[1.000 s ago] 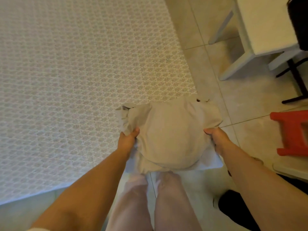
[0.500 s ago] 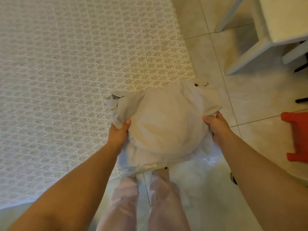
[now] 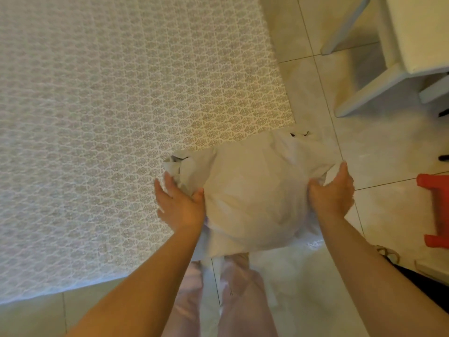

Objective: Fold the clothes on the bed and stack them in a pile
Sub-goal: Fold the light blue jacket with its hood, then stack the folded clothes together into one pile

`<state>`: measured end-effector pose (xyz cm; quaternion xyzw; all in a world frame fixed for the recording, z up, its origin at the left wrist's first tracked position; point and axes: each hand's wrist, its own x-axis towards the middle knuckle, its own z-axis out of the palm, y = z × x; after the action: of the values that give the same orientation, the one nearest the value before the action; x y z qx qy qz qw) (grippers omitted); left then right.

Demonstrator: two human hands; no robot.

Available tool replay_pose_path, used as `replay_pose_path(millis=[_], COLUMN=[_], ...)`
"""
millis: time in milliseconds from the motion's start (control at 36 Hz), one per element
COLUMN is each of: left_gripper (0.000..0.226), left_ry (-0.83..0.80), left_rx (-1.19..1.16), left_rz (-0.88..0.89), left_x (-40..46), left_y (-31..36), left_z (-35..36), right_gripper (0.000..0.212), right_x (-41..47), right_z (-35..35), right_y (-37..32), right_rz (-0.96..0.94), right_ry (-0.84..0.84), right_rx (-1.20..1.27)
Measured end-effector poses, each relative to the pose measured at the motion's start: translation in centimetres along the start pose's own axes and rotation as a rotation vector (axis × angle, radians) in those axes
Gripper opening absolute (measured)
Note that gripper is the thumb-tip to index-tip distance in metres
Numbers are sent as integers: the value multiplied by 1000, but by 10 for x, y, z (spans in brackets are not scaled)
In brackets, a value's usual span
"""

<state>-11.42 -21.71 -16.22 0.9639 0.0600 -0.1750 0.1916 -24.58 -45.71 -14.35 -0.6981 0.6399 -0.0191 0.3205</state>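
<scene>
**Pale garment bundled at the bed's corner, both hands on its sides**

The pale garment sits in the lower centre of the frame, a rounded, loosely folded bundle resting on the near right corner of the bed, with part of it overhanging the corner toward the tiled floor. A crumpled flap sticks out at its upper left, and a small dark detail shows at its top edge; what that detail is cannot be told.

The left hand lies against the bundle's left side, fingers spread and fairly straight on the patterned cover, thumb pressing into the cloth. The right hand cups the right side, fingers extended upward along the edge, thumb tucked into a fold. Neither hand plainly pinches the fabric; both look to be pressing or steadying it.

The main risk, as I judge it, comes from where the bundle lies. So close to the corner, with cloth hanging off, it could slide to the floor if the hands let go or push rightward. The fold also looks puffy, not flat, so it may spring open, and a stack built on it could lean. The loose flap at upper left may drag the layers apart if caught.

No other clothes or pile show in the frame. A white chair stands at upper right, a red stool at the right edge.
</scene>
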Motion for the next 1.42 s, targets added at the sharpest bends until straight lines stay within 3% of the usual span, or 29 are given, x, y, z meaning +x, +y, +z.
replay_pose_path(millis=[56, 111, 139, 250, 389, 528, 611, 694, 944, 1139, 1417], left_gripper=[82, 73, 75, 84, 83, 84, 73, 65, 65, 72, 69], left_ry=[27, -90, -152, -231, -364, -530, -520, -464, -229, -173, -59], left_rx=[132, 301, 384, 498, 462, 507, 504, 571, 509, 524, 492], left_rz=[308, 531, 568, 524, 555, 613, 694, 780, 509, 411, 271], left_x=[-11, -21, -23, -15, 2, 10, 4, 5, 64, 138, 181], left_y=[8, 10, 8, -9, -18, -13, -20, -37, -154, -284, -420], left_z=[1, 5, 9, 24, 36, 16, -20, -69, -229, -344, -466], right_gripper=[68, 60, 59, 73, 85, 79, 68, 69, 63, 62, 61], right_x=[-20, -37, -43, -45, -30, -46, -73, -117, -298, -434, -569], right_z=[2, 13, 20, 44, 54, 45, 37, 41, 112, 190, 272], right_y=[-13, -19, -19, 7, 22, 1, -31, -76, -198, -278, -370], right_rz=[-356, -638, -670, -417, -376, -240, -378, -611, -829, -865, -1014], right_ry=[128, 71, -8, -272, -336, -335, -265, -316, -577, -624, -747], right_rx=[-161, -329, -390, -516, -546, -672, -770, -789, -758, -700, -774])
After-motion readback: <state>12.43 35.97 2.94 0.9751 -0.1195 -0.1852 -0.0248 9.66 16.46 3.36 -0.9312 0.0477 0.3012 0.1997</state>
